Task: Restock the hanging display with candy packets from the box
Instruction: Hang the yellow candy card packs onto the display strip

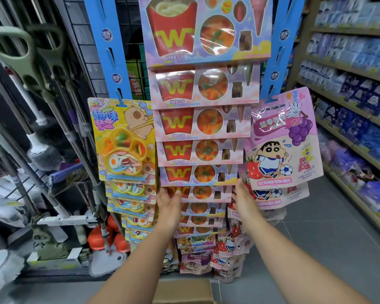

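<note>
Both arms reach up to the middle column of the hanging display, a long overlapping run of fast-food candy packets (pixel 203 122) with red fry cartons marked W. The left hand (pixel 168 204) lies against the left edge of one lower packet (pixel 198 192) in that column, its fingers (pixel 162 194) spread and flat on the card. The right hand (pixel 242 199) presses the same packet's right edge, fingers loosely extended; neither hand closes fully around it, so the packet sits pinched between two open palms.

Just left hangs a column of yellow capybara packets (pixel 123 141) from a blue hanging strip (pixel 110 49). Just right, pink grape pouches (pixel 283 141) overlap the middle column's edge and crowd the right hand. Lower down, more pouches (pixel 226 251) cluster near the floor. The cardboard box (pixel 182 290) sits on the floor between the forearms, directly under the display. Mop handles (pixel 44 88) lean at far left; a shelf of blue packs (pixel 355 62) runs along the right.
</note>
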The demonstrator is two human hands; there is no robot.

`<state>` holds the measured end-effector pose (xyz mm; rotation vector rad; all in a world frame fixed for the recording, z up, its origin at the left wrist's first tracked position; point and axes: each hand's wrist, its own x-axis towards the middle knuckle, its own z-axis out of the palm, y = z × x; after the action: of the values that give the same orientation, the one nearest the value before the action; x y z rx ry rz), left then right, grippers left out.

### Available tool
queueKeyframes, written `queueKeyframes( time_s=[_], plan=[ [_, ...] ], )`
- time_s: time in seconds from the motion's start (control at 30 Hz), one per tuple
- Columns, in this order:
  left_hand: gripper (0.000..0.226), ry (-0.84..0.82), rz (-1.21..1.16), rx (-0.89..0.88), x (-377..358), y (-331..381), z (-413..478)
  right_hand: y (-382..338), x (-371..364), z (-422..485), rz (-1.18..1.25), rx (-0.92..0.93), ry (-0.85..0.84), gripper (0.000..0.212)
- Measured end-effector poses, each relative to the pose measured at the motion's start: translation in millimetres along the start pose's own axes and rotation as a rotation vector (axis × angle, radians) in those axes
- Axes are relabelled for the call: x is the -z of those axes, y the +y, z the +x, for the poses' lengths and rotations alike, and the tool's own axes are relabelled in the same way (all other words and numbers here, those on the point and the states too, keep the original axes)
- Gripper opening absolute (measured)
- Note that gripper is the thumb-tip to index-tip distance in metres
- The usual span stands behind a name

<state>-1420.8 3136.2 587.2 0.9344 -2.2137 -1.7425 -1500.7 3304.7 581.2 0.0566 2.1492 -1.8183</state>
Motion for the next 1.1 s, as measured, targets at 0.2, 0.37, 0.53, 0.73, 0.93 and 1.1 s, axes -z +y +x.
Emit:
queueKeyframes(
  time_s=[0.2,0.37,0.53,0.73,0.93,1.1],
  plan=[
    [0.060,0.014,-0.044,0.013,3.0,-5.8,12.5,1.2,-1.2,0.4,-0.031,-0.011,0.000,0.065],
    [0.060,-0.003,-0.047,-0.002,4.4,-8.3,9.5,3.9,0.7,0.4,-0.042,-0.029,0.013,0.064],
    [0.087,0.017,-0.047,0.049,5.4,-25.0,18.5,10.7,-0.2,-1.5,-0.056,-0.055,0.038,0.074],
    [0.078,-0.027,-0.073,0.133,6.1,-37.3,25.2,16.8,-5.0,2.6,0.025,-0.075,0.087,0.061],
    [0.059,-0.038,-0.119,0.200,8.1,-26.3,18.2,27.7,-10.1,15.9,0.219,-0.236,0.046,0.065],
    [0.056,-0.035,-0.126,0.191,1.8,-33.5,20.5,37.5,-12.6,21.8,0.289,-0.255,0.026,0.066]
  ],
)
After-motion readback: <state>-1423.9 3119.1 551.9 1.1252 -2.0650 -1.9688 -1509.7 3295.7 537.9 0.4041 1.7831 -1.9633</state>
